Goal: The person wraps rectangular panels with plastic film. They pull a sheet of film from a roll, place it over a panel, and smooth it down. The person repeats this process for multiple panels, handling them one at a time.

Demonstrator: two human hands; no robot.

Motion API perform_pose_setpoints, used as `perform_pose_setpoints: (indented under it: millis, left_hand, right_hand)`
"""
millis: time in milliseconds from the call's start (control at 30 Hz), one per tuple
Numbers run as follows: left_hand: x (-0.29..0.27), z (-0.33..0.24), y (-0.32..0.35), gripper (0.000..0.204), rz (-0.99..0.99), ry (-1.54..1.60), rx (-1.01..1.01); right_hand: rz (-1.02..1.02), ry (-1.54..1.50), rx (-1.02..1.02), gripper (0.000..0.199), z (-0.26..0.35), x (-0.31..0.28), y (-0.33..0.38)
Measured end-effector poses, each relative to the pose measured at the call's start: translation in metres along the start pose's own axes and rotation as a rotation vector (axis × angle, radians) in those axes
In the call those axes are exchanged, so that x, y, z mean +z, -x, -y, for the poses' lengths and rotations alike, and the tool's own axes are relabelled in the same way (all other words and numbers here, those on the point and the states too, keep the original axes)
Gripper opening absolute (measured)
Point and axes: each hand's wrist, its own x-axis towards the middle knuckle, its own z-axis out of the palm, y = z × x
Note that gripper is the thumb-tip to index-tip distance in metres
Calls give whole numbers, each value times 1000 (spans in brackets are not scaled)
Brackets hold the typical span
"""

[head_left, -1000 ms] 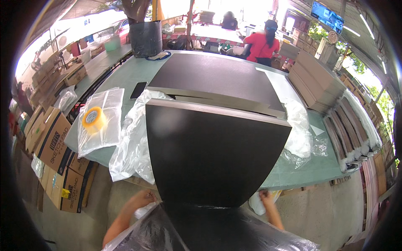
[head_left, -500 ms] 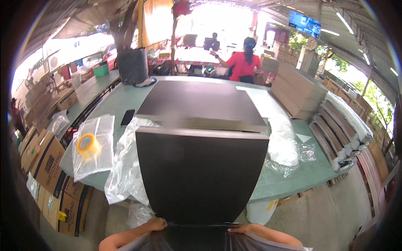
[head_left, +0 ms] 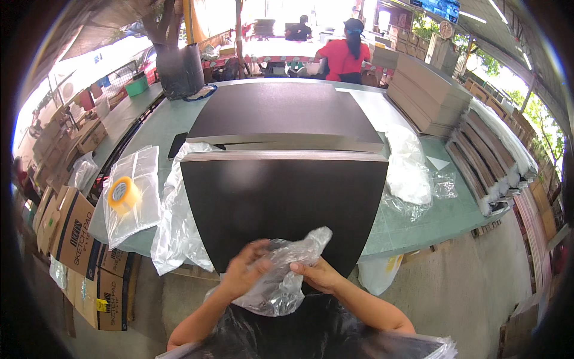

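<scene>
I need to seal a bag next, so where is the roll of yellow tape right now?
In the head view the yellow tape roll lies on the person's left, on a clear plastic bag at the near left corner of the green table, above the cardboard boxes.

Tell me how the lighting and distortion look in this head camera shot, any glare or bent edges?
Head view: fisheye bends the green table edges near the rim; corners are black vignette; daylight blows out the background; soft sheen on the dark board; highlights glint off the clear plastic bag in both hands.
</scene>
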Motion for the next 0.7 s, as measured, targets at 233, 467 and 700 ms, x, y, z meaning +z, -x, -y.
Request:
perform_pose_setpoints:
  millis: [233, 467, 700]
  left_hand:
    - [-32, 2, -8, 17, -286, 13, -64]
    - [-31, 2, -5, 23, -25, -457, 47]
    - [-34, -35, 3, 12, -124, -424, -42]
  right_hand:
    - [251, 557, 301, 47, 14, -16, 14]
    - [56, 224, 69, 33, 28, -30, 16]
    - [0, -116, 134, 14, 32, -3, 19]
